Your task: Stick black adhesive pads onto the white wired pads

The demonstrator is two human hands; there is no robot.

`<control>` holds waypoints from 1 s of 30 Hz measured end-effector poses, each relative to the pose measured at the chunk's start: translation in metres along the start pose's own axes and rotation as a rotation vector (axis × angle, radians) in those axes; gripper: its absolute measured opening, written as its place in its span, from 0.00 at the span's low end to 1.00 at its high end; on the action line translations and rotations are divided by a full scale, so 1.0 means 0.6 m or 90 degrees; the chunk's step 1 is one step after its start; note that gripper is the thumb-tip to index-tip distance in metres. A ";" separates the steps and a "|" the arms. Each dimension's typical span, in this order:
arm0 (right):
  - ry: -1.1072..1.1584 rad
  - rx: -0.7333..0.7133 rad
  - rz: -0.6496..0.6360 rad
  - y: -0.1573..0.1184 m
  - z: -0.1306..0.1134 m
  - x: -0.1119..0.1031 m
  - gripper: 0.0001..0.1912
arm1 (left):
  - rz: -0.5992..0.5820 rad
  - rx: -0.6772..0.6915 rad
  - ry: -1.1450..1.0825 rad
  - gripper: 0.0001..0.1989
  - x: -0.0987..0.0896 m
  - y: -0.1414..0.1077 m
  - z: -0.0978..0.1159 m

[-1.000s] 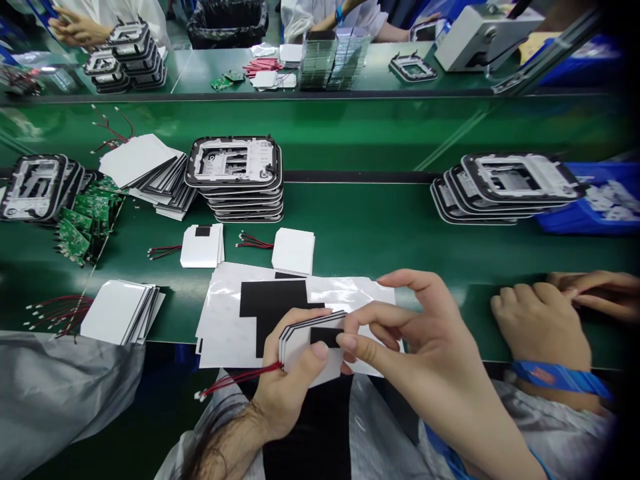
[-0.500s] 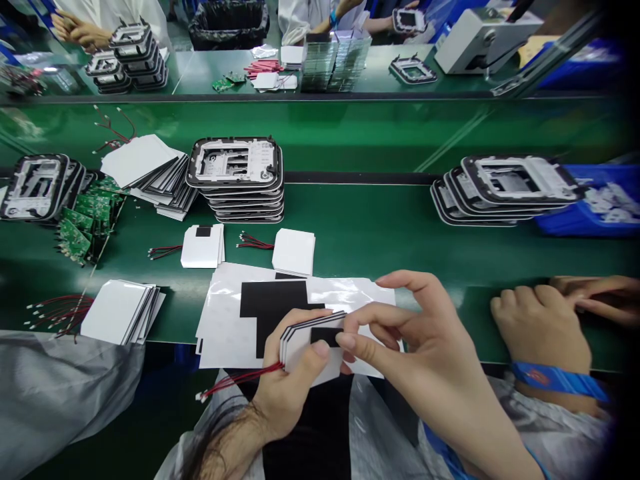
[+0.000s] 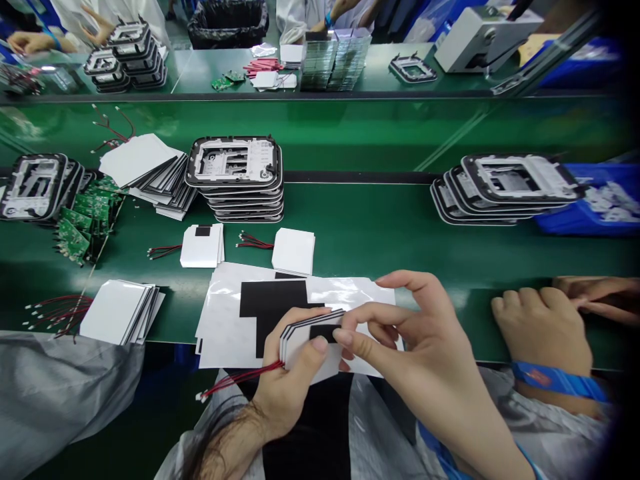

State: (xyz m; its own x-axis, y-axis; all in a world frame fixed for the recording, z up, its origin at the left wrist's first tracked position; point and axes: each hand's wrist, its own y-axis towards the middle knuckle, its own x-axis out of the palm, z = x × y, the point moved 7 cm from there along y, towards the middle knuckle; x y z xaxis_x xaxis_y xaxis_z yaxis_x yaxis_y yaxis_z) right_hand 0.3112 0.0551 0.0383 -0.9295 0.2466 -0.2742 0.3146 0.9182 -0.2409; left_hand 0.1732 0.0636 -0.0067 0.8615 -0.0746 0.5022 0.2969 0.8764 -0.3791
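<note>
My left hand (image 3: 287, 387) grips a small stack of white panels (image 3: 299, 352) with cut corners, tilted above the table edge. Thin red and black wires (image 3: 240, 379) with white plugs trail from the stack to the left. Across the top panel lies a black sticker (image 3: 323, 333), with my left thumb at its lower edge. My right hand (image 3: 415, 340) pinches thumb and index finger at the sticker's right end; the fingertips hide that end. Beneath both hands is a white backing sheet (image 3: 225, 333) bearing black stickers (image 3: 275, 299).
Wired white panels (image 3: 200, 247) and another such pile (image 3: 293, 250) lie ahead. Black-and-white frames stand in stacks (image 3: 235, 177), (image 3: 505, 187). Green circuit boards (image 3: 85, 220) are at left, a blue bin (image 3: 575, 217) at right. A co-worker's hands (image 3: 545, 327) rest close by on the right.
My hands and the panel stack stay almost still, with the right fingertips still at the sticker. Across the bench, a co-worker's hand holding a frame has left view, and another person's hands have moved apart.
</note>
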 end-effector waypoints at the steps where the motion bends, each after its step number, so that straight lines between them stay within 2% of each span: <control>1: 0.009 -0.002 -0.003 0.000 -0.001 0.001 0.23 | 0.004 -0.003 -0.002 0.10 0.000 0.000 0.000; 6: 0.046 -0.007 -0.017 0.003 0.001 0.007 0.23 | 0.016 -0.029 -0.003 0.12 -0.002 0.000 -0.006; 12: 0.059 0.001 -0.007 -0.001 0.006 0.008 0.23 | 0.032 0.003 0.044 0.11 -0.013 0.001 -0.006; 17: 0.035 -0.006 0.013 0.000 0.004 0.010 0.22 | 0.045 0.023 0.115 0.12 -0.024 0.002 -0.011; 30: -0.048 -0.056 0.065 -0.001 -0.002 0.016 0.19 | 0.052 0.057 0.118 0.10 -0.018 0.011 0.001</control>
State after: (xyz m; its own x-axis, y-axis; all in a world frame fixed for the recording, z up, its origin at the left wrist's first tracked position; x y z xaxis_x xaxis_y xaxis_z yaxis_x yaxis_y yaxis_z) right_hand 0.3021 0.0573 0.0370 -0.8757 0.3185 -0.3629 0.3850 0.9142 -0.1267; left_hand 0.1654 0.0703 -0.0143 0.9445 -0.0802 0.3185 0.1922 0.9213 -0.3381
